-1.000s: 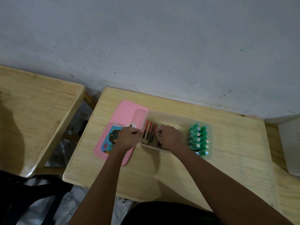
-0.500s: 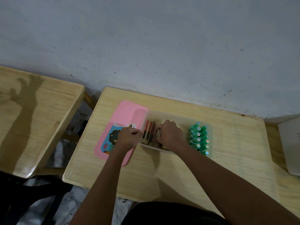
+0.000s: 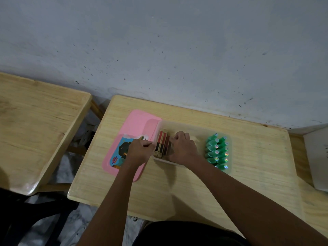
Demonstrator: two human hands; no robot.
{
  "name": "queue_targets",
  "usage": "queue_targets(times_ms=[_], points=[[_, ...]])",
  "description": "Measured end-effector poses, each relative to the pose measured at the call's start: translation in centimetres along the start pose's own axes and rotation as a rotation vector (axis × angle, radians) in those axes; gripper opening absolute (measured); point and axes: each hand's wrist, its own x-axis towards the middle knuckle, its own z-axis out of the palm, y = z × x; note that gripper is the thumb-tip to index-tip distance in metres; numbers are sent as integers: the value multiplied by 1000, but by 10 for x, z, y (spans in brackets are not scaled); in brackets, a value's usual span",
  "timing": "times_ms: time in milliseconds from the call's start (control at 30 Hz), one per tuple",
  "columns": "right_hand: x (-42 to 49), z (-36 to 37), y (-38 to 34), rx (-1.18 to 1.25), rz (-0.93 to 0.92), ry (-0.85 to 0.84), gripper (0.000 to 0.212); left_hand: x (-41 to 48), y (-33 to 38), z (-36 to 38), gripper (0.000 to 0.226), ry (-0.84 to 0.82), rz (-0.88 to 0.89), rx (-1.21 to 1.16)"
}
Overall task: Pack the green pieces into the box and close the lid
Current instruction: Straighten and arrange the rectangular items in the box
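A clear plastic box (image 3: 186, 124) stands on the wooden table (image 3: 177, 189). Several green pieces (image 3: 217, 150) stand packed in two rows at its right end. Red and brown flat packs (image 3: 162, 141) stand on edge at its left end. The pink lid (image 3: 140, 121) lies flat on the table, touching the box's left side, with a picture sticker on it. My left hand (image 3: 139, 150) rests on the lid with its fingers closed at the box's left wall. My right hand (image 3: 182, 147) is inside the box, fingers curled over the packs' right side and hiding some.
A second wooden table (image 3: 35, 121) stands to the left across a gap. A white object (image 3: 317, 157) sits at the right edge. The grey wall (image 3: 177, 59) runs right behind the table.
My right hand has slid a little farther back inside the box, over the packs. My left hand has stayed at the box's left wall.
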Motion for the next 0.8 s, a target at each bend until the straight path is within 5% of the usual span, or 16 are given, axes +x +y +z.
queue_targets(times_ms=[500, 800], points=[[4, -7, 18, 15, 5, 55, 84, 4, -4, 2, 31, -7, -13, 16], [13, -10, 34, -19, -9, -97, 93, 3, -4, 1, 30, 2, -10, 13]])
